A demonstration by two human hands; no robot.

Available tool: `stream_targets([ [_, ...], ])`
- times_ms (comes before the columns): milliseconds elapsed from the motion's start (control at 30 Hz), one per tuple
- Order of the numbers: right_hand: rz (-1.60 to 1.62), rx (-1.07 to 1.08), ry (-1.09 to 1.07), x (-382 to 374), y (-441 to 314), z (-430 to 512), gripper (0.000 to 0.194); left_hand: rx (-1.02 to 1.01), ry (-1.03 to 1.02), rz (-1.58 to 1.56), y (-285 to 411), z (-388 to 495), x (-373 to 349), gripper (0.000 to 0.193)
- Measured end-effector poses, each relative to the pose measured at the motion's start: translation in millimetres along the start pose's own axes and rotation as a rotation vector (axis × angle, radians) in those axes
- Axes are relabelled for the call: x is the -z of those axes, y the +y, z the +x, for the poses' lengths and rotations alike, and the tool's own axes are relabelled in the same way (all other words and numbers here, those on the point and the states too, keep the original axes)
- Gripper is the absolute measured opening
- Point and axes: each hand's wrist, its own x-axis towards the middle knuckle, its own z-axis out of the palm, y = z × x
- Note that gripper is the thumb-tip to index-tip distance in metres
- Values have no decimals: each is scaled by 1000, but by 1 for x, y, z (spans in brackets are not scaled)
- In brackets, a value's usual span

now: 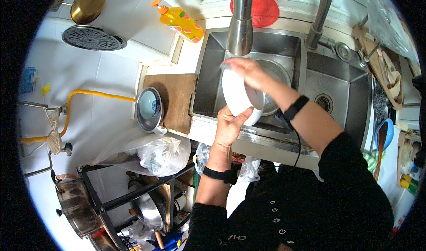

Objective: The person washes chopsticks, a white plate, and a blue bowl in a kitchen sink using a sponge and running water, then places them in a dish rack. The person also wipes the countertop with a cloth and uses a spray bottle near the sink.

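Observation:
A white bowl (235,93) is tilted on its side over the left basin of the stainless steel sink (213,64). My left hand (233,121) grips its lower rim, thumb on the near side. My right hand (246,71) is at the bowl's upper end, its fingertips blurred and partly behind the rim; whether it grips the bowl is unclear. Behind the bowl, a round, clear-looking dish or lid (278,71) lies in the basin, partly hidden by my right forearm. The metal faucet head (240,38) hangs just above my right hand.
An orange dish soap bottle (183,23) and a red plastic colander (266,9) are behind the sink. To the left, nested bowls (148,109) rest by a wooden board (178,101). The right basin has a drain (323,102). A black rack (133,197) stands at lower left.

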Motion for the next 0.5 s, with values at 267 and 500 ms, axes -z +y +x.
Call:
stream_targets([
  [267,818,-580,489,1,37,-29,41,-182,136,-176,1,2,-8,23],
  [500,624,-362,341,22,52,-9,29,54,97,-383,18,12,10,22],
])
